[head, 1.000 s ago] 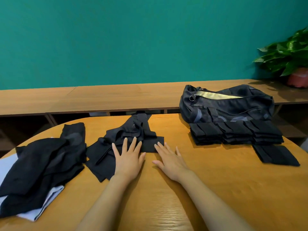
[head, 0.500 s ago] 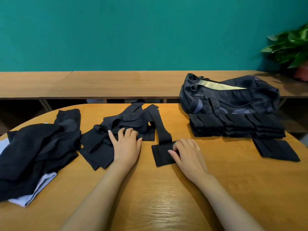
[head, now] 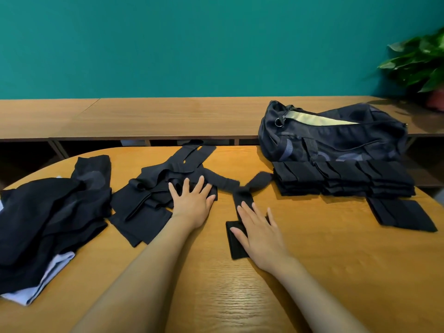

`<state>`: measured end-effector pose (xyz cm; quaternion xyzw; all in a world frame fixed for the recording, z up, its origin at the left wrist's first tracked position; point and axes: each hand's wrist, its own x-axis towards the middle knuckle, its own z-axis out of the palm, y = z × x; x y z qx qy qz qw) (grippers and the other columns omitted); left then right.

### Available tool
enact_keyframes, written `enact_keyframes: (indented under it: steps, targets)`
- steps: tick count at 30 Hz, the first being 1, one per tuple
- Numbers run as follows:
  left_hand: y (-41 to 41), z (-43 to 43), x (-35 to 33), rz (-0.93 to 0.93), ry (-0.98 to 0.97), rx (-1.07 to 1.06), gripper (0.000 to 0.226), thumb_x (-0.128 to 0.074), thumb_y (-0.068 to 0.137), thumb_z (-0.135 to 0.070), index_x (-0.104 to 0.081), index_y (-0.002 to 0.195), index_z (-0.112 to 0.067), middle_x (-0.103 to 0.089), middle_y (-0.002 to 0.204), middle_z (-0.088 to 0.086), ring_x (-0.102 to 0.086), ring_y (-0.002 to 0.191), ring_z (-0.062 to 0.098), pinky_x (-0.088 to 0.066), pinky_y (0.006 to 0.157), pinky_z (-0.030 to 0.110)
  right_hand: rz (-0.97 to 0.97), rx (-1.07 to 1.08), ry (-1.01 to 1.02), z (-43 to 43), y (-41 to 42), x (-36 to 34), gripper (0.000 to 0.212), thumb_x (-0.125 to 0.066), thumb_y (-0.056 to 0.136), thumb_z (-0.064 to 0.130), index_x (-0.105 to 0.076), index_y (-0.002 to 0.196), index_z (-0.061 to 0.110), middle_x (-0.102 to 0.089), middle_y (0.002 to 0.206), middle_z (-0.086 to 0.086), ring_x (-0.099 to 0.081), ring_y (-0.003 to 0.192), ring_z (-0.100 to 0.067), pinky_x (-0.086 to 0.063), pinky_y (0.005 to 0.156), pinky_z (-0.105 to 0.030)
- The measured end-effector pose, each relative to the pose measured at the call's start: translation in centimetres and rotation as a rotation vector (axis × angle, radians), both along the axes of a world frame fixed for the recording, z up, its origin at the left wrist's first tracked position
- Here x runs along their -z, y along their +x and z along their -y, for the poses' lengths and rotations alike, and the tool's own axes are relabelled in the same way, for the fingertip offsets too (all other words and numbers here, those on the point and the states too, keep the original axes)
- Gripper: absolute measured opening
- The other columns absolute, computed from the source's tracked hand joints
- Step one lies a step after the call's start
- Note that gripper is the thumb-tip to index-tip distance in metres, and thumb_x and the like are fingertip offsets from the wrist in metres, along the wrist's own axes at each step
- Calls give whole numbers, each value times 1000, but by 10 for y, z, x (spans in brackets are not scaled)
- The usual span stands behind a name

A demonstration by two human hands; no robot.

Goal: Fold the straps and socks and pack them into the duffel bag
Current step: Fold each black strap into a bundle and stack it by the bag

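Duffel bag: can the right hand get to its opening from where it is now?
Probably yes. The right hand lies flat on a strap, holding nothing, and the duffel bag gapes open on top. Only the low folded stack sits between them, easy to reach over.

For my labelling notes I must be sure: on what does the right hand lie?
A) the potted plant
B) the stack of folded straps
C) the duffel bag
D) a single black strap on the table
D: the right hand lies flat, fingers straight, on the single black strap, away from the stack of folded straps and the duffel bag.
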<state>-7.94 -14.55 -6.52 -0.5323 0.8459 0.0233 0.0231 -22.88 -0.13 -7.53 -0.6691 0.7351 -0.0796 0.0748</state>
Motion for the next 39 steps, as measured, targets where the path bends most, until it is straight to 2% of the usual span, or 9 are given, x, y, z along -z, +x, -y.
enact_keyframes:
  steps: [10, 15, 18, 21, 23, 26, 29, 34, 39]
  targets:
    - [-5, -2, 2, -64, 38, -52, 53, -14, 104, -49, -10, 154, -36, 2, 163, -8, 8, 148, 33, 10, 108, 70, 29, 27, 55, -68, -2, -5, 90, 18, 77, 71, 1, 155, 28, 9, 160, 15, 19, 146, -6, 14, 119, -38]
    - [-4, -35, -6, -267, -50, -43, 47, -32, 103, -44, -30, 150, -34, -12, 162, -4, 4, 149, 28, 12, 110, 67, 64, 45, 83, -85, 8, -7, 84, 19, 73, 73, 17, 148, 36, 20, 157, 15, 24, 145, -9, 12, 120, -40]
    - [-1, -86, -10, -415, -26, 34, 43, -38, 102, -43, -40, 144, -35, -22, 159, -8, -4, 149, 18, 14, 110, 63, 108, 51, 97, -95, 11, -11, 72, 0, 87, 70, 19, 148, 38, 26, 155, 15, 26, 145, -11, 8, 121, -42]
    - [10, -148, -6, -556, 137, 113, 38, -42, 100, -43, -47, 138, -38, -28, 156, -12, -13, 147, 12, 9, 116, 58, 264, 30, 27, -112, 9, -16, 68, -32, 102, 49, 13, 151, 38, 21, 156, 19, 24, 145, -7, 5, 122, -40]
    - [21, -182, 0, -594, 205, 142, 39, -44, 100, -42, -47, 138, -39, -29, 155, -12, -14, 146, 11, 6, 118, 53, 367, 29, -52, -126, 4, -14, 68, -41, 103, 39, 6, 152, 39, 14, 158, 21, 19, 145, -3, 5, 122, -36]
    - [37, -214, 4, -604, 217, 157, 42, -49, 98, -44, -44, 139, -41, -28, 155, -16, -10, 147, 11, 7, 119, 48, 382, 55, -124, -153, -2, -6, 60, -43, 102, 40, -11, 153, 38, 0, 158, 24, 10, 146, 2, 5, 122, -32]
    - [45, -234, 2, -634, 221, 201, 47, -56, 93, -47, -45, 138, -43, -27, 153, -23, -9, 146, 9, 5, 119, 52, 281, 68, -153, -179, -4, 2, 50, -41, 100, 46, -32, 148, 36, -17, 155, 23, -2, 146, 3, 8, 121, -30]
    - [46, -249, 6, -623, 154, 244, 45, -61, 89, -46, -55, 132, -38, -40, 145, -24, -17, 142, 5, 8, 119, 49, 203, 1, -144, -194, 3, 2, 55, -31, 92, 58, -41, 142, 39, -27, 152, 21, -11, 145, 1, 14, 114, -20]
    - [50, -252, 18, -766, 34, 215, 26, -69, 86, -32, -71, 111, -26, -60, 123, -13, -37, 124, 3, -13, 117, 54, 229, 9, -239, -191, 14, 6, 54, -36, 88, 59, -57, 131, 36, -43, 146, 18, -25, 141, 1, 5, 119, -28]
